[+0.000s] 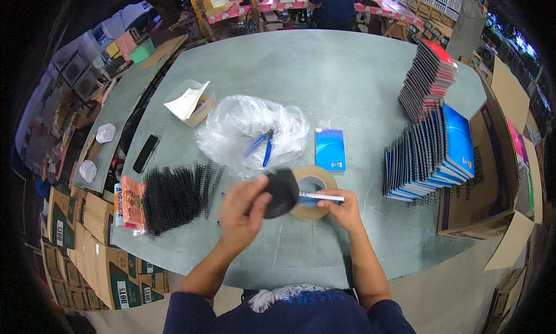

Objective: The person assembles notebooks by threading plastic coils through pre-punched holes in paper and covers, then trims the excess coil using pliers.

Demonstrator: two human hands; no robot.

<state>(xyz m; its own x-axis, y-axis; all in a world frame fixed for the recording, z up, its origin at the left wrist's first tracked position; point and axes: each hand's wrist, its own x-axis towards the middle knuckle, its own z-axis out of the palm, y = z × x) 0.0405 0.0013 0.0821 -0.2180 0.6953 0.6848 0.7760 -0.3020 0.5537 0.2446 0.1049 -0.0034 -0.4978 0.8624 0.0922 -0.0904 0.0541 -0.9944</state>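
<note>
My left hand [238, 209] is closed on a black ridged coil [282, 190], blurred by motion, which looks like a spiral binding. Between the fingers of my right hand [346, 211] is a small notebook [317, 196], held edge-on with its white page edge showing. The coil meets the notebook's left end. Below both lies a roll of clear tape [329, 179] on the table. Just beyond it, a blue notebook cover [330, 150] lies flat. Many loose black spiral coils [176, 198] are heaped to the left of my left hand.
Blue spiral notebooks [428, 151] and red ones [428, 79] stand stacked at the right, beside an open carton [480, 189]. Blue-handled nippers [267, 149] rest on a clear plastic bag [249, 123]. A black phone [145, 153] lies at the left. A person [335, 7] sits beyond the table.
</note>
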